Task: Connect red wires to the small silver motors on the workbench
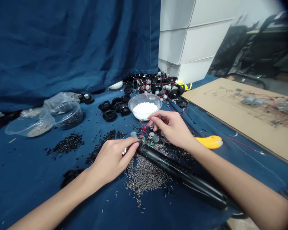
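**Left hand** [112, 161]: narrow pinch, thumb and curled fingers closed on a small pale part [124, 151], exact kind too small to tell, just beside the near end of a black tubular tool [180, 174].

**Right hand** [170, 126]: narrow pinch above red wires [145, 129], with the held item hidden by the fingers; wire or part, impossible to tell. Grey miniature motors [154, 137] just below.

**Surroundings:** loose silver screws [145, 175] strewn around and under the tool, on a blue cloth [38, 198]. Heap of black screws [68, 143] to the left. Bowl of white granules [145, 105] just beyond the right hand. Yellow utility knife [212, 142] near the right wrist.

**Risks:**
- Rounded tool on a bed of screws: possible roll from a nudge of either forearm, with silver screws pushed toward the black ones.
- Red wires running close to the bowl: a sharp tug possibly tipping granules into the screws.
- Small pale part: a slip from the pinch, then near-certain loss among similar small pieces.
- Utility knife: a knock from a sideways swing of the right wrist.
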Action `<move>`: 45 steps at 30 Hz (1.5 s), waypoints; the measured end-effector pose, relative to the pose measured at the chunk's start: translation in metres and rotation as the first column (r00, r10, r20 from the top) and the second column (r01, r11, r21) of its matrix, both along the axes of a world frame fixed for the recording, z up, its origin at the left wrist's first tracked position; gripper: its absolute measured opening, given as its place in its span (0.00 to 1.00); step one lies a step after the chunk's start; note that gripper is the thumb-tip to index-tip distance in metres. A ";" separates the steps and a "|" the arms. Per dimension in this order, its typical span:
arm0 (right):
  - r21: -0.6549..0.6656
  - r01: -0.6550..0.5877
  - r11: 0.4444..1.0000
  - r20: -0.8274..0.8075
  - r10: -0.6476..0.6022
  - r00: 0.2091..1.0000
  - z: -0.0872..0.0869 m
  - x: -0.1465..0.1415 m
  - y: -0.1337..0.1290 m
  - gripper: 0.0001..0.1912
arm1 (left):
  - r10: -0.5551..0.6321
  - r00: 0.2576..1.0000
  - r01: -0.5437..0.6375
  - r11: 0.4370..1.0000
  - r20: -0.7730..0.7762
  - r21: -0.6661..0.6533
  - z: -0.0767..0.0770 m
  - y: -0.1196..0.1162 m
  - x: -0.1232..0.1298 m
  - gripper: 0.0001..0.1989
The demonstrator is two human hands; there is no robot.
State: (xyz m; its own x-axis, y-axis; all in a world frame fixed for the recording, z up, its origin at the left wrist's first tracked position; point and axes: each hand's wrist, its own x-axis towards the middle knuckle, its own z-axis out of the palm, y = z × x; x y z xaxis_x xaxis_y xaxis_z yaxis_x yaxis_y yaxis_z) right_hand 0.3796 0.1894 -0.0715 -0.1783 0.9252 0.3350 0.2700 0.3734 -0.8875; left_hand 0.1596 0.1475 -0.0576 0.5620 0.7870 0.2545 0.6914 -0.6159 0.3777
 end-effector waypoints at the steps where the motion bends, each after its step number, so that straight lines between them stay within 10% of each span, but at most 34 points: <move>1: 0.000 -0.001 1.000 -0.007 0.001 1.000 0.000 0.000 0.000 0.09 | -0.003 1.000 0.003 1.000 0.010 0.001 0.000 -0.002 0.001 0.13; 18: 0.038 0.056 0.998 -0.080 -0.053 0.995 0.005 0.000 -0.003 0.11 | 0.216 0.930 -0.137 0.955 -0.298 0.264 -0.002 0.006 0.013 0.20; 27: -0.010 0.013 1.000 0.316 -0.009 0.949 0.007 0.010 -0.002 0.11 | 0.167 0.954 -0.111 0.968 -0.250 0.224 0.004 0.011 0.023 0.19; 32: 0.157 0.128 0.979 0.463 -0.187 0.866 0.008 0.015 0.000 0.09 | 0.204 0.912 -0.131 0.967 -0.355 0.220 0.005 0.016 0.021 0.19; 45: 0.195 0.393 0.899 0.006 -0.402 0.916 0.010 0.014 -0.003 0.08 | 0.222 0.931 -0.216 0.975 -0.290 0.050 0.009 0.031 0.021 0.17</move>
